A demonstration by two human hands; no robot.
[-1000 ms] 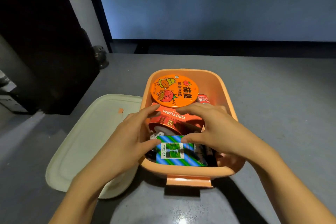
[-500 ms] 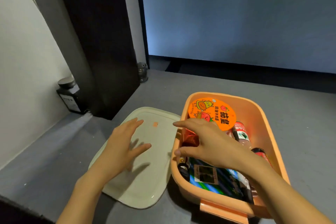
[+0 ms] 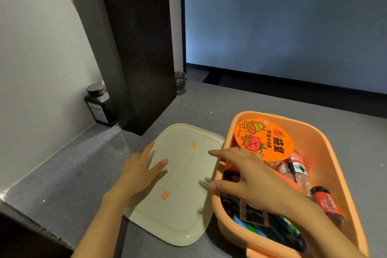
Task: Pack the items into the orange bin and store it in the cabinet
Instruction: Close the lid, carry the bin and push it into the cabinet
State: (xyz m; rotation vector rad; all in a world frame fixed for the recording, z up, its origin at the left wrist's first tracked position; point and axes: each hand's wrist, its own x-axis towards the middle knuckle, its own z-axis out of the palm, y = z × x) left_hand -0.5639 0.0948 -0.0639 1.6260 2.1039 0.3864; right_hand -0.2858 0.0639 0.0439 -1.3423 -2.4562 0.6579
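Observation:
The orange bin (image 3: 326, 142) sits on the grey surface at the right, filled with an orange noodle cup (image 3: 263, 139), a water bottle (image 3: 298, 168), a dark red-labelled bottle (image 3: 326, 203) and a blue-green packet (image 3: 263, 224). Its cream lid (image 3: 184, 201) lies flat to the left, touching the bin. My left hand (image 3: 140, 172) rests with spread fingers on the lid's left edge. My right hand (image 3: 251, 176) hovers over the bin's left rim, fingers extended toward the lid, holding nothing.
A dark wooden panel (image 3: 138, 48) stands behind the lid. A black jar (image 3: 99, 103) sits by the white wall at left, and a small metal cup (image 3: 180, 81) stands behind the panel. A dark ledge (image 3: 25, 234) runs along the near left.
Both hands left the items in the bin. My left hand moved onto the lid's left edge and my right hand swung over the bin's rim toward the lid. The view shifted left.

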